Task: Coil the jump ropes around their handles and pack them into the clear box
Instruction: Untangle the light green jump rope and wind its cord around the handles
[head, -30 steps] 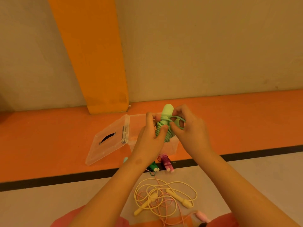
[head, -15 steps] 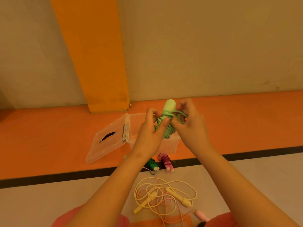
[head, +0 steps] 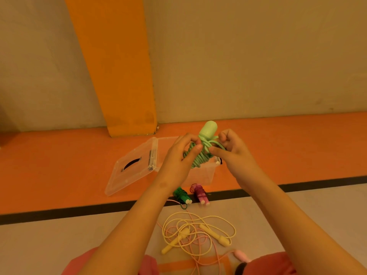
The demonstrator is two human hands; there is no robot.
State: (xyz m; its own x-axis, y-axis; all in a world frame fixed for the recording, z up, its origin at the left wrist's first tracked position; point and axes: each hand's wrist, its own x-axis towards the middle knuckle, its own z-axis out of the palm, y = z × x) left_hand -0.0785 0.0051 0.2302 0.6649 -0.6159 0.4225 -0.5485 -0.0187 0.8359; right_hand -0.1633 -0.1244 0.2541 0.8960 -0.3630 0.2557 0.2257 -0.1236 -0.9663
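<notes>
Mint rope point(head: 198, 159), head view: nearly fully wound on its paired handles, held up in the air just above the open box point(head: 200, 175).

- Left hand point(head: 178, 157): grip wrapped round the coil, thumb pressed on the turns to lock them.
- Right hand point(head: 234, 153): grip pinching the last loop between thumb and curled fingers, just right of the handle top.
- Change over the last second: right hand has come off the handle top and shifted out to the side. The loose loop by the cap now sits tighter against the handle. The bundle has also lifted a little in the frame. Left hand has barely moved.
- Meaning, as I judge it: this is the tuck or cinch of the tail end, the last bit of coiling for this rope. Drop into the box should follow.
- Box contents are hard to make out, since hands and the bundle cover most of it. Lid point(head: 133, 165) is flipped open to the left.
- Green bundle point(head: 181, 195) and purple bundle point(head: 200, 193) are coiled but lying on the floor in front of the box, not packed.
- Yellow rope point(head: 198, 231) and pink rope point(head: 241, 255) are loose and tangled together near the knees, not yet wound.
</notes>
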